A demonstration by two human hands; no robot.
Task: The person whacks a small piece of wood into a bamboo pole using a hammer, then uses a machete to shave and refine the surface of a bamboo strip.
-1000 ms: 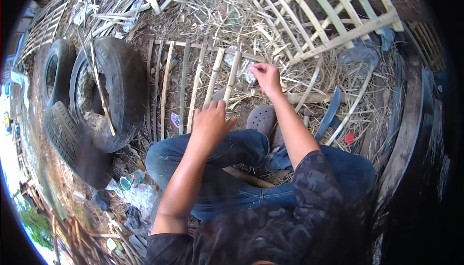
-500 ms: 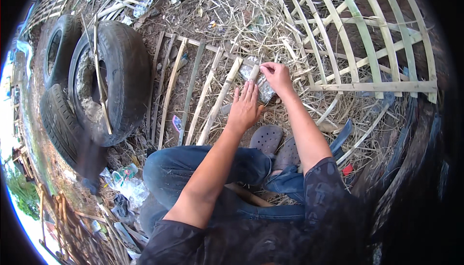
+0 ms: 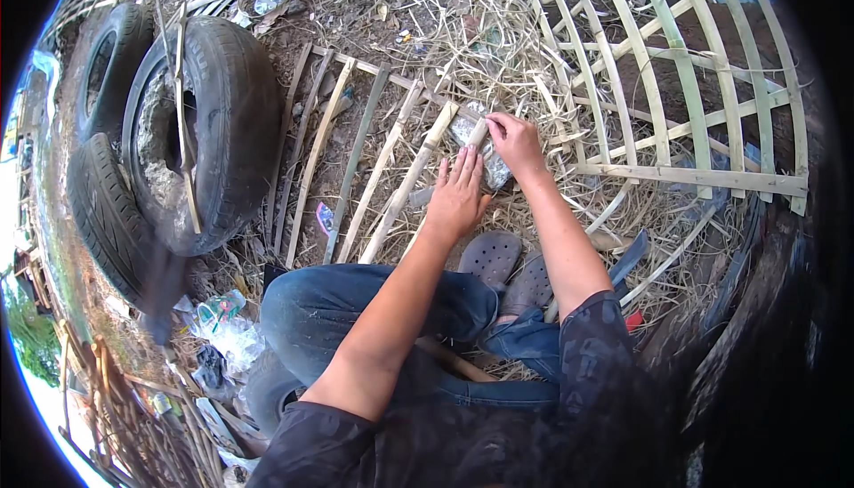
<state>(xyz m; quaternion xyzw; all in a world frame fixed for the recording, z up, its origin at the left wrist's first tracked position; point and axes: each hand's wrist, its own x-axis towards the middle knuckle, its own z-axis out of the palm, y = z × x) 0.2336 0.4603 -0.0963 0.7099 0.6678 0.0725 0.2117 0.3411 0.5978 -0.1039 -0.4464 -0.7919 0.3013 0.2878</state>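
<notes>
1. The left hand [image 3: 458, 201] lies palm down, fingers straight and fairly close together, thumb set apart to the right. It grips nothing; its fingertips reach onto the lower part of a short visible length of pale slat [image 3: 479, 134].
2. The right hand [image 3: 518, 150] is narrow, thumb and forefinger drawn in close together at the slat's upper end. Whether they pinch the slat itself or something small on it, I cannot tell.
3. The slat is at the right end of a slatted frame [image 3: 360, 145] on the ground, in front of the person, with a silvery wrapper [image 3: 498, 175] showing beside and behind it.
4. Its long axis slants: the upper end points away from the person and a little right, the other end back toward the person and left, under the left hand. That is roughly the slant of the neighbouring slats.
5. The frame's crossbar [image 3: 405, 82] runs across their far ends, dropping from upper left to lower right.
6. Perforated clogs [image 3: 491, 259] are just below the hands; a lattice panel [image 3: 676, 70] stands to the right, tyres [image 3: 236, 123] to the left.
</notes>
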